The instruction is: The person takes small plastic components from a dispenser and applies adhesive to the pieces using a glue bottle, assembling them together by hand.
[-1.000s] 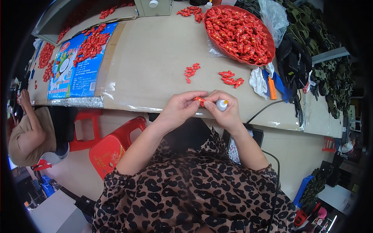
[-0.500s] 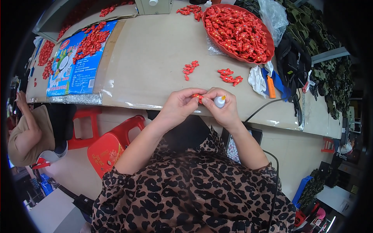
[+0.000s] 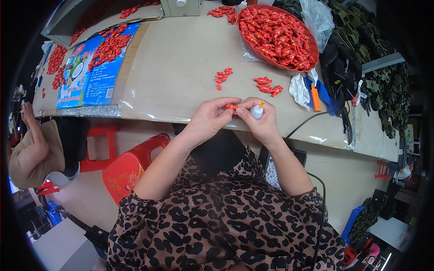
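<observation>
Above the table's near edge, my left hand (image 3: pixel 210 117) pinches a small glossy red figurine (image 3: pixel 230 107) between thumb and fingertips. The fingertips of my right hand (image 3: pixel 264 124) meet the same figurine from the other side. Tucked in my right hand is a small white squeeze bottle (image 3: pixel 256 112) with a thin yellow nozzle pointing up and away. Its lower part is hidden by the fingers. Just beyond my hands lie a few loose red figurines (image 3: pixel 270 86) and a small cluster of red pieces (image 3: pixel 221 77).
A red basin (image 3: pixel 312 38) heaped with red figurines stands at the far right. Beside it lie a white cloth (image 3: pixel 298 91) and an orange-handled tool (image 3: pixel 315 99). More red pieces cover a blue printed cardboard sheet (image 3: pixel 90 86). A red stool (image 3: pixel 122 174) and a seated person (image 3: pixel 36 153) are on the left.
The squeeze bottle has tilted slightly in my right hand. Both hands keep their grip on the figurine and have barely moved. The view has shifted a little.
</observation>
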`<action>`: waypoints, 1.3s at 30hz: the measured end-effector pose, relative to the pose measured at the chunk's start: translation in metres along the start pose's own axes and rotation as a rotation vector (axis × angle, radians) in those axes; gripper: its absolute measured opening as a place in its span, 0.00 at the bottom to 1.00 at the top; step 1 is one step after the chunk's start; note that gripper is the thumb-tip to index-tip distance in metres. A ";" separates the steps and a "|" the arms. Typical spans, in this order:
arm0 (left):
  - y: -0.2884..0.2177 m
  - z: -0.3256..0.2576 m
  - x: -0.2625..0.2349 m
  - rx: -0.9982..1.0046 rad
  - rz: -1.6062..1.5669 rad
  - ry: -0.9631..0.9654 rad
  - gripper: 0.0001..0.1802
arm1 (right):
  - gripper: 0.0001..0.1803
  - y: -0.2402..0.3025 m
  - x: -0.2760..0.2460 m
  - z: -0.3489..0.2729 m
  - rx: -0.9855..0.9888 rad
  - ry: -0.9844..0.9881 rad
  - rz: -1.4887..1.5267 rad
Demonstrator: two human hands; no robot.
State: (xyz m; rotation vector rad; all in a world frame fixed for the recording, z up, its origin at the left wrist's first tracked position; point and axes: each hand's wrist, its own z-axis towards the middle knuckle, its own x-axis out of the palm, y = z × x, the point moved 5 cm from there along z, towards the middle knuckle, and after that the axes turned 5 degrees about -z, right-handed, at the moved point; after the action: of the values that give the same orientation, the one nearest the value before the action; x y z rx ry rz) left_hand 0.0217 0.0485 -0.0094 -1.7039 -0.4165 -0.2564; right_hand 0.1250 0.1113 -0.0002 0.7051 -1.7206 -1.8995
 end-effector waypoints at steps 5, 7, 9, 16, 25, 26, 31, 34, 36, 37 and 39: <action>-0.001 0.000 0.001 0.005 0.000 -0.005 0.15 | 0.02 -0.002 0.001 0.001 -0.017 0.001 -0.016; -0.001 0.000 0.001 0.012 -0.009 -0.002 0.15 | 0.02 -0.002 0.001 0.000 -0.013 0.004 -0.016; -0.001 -0.001 0.002 0.010 -0.016 0.006 0.15 | 0.02 -0.002 0.000 0.000 -0.011 0.005 -0.017; 0.000 -0.001 0.002 0.016 -0.082 0.037 0.14 | 0.02 -0.002 -0.002 -0.001 -0.054 -0.015 -0.028; 0.006 0.003 -0.010 0.012 -0.284 0.028 0.12 | 0.04 -0.002 -0.003 -0.001 -0.080 -0.052 0.006; 0.006 0.004 -0.011 0.011 -0.287 0.025 0.12 | 0.04 -0.002 -0.003 -0.001 -0.097 -0.047 -0.014; 0.005 0.005 -0.007 0.008 -0.259 0.040 0.09 | 0.03 -0.002 -0.004 -0.003 -0.108 -0.045 0.008; 0.005 0.005 -0.007 0.000 -0.230 0.030 0.10 | 0.03 -0.002 -0.004 -0.003 -0.110 -0.045 0.016; 0.005 0.005 -0.006 -0.005 -0.224 0.034 0.10 | 0.03 -0.003 -0.005 -0.003 -0.114 -0.046 0.014; 0.005 0.005 -0.006 -0.011 -0.220 0.038 0.10 | 0.03 -0.004 -0.005 -0.003 -0.113 -0.043 0.013; 0.005 0.004 -0.006 -0.015 -0.216 0.035 0.10 | 0.03 -0.004 -0.005 -0.003 -0.114 -0.039 0.013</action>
State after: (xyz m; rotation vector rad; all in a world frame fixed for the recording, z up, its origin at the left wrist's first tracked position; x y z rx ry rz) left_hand 0.0182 0.0516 -0.0165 -1.6670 -0.5743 -0.4470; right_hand 0.1307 0.1121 -0.0040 0.6167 -1.6215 -1.9967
